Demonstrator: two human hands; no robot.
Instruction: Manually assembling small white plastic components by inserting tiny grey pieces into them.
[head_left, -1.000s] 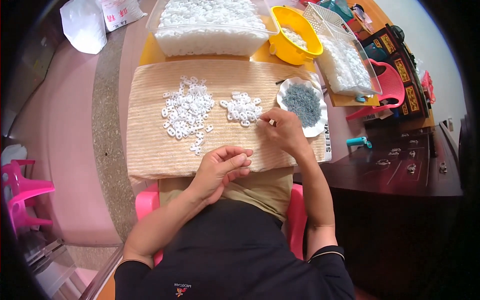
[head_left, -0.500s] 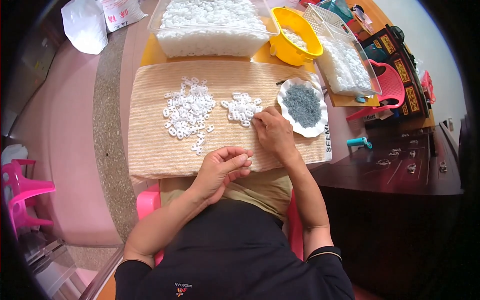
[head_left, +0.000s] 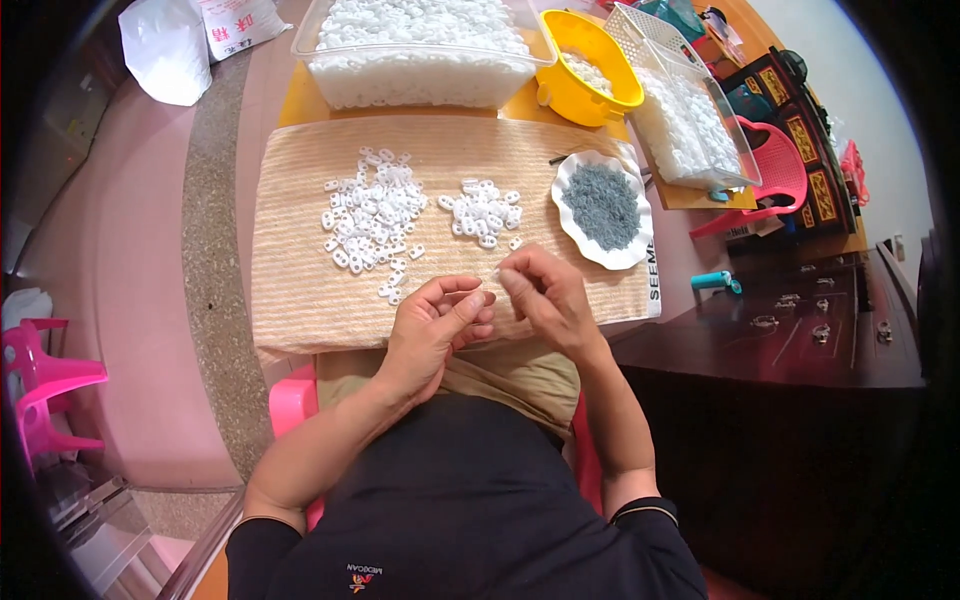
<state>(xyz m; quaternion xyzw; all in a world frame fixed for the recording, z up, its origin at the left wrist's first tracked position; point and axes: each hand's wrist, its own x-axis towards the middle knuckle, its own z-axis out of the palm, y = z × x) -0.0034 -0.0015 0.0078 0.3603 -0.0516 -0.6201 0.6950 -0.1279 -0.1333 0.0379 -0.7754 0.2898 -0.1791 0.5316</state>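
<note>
Since a second ago my right hand (head_left: 545, 295) has drawn back near to meet my left hand (head_left: 435, 325); both pinch one small white piece (head_left: 493, 293) together, the loose white pieces (head_left: 375, 215) lying farther left on the mat (head_left: 300, 290).

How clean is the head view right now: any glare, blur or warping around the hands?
Head view: even, soft light with faint shadows and no glare on the woven mat; left hand and right hand look sharp; fisheye bends the mat edges and the clear bin, and a dark vignette rings the frame.
</note>
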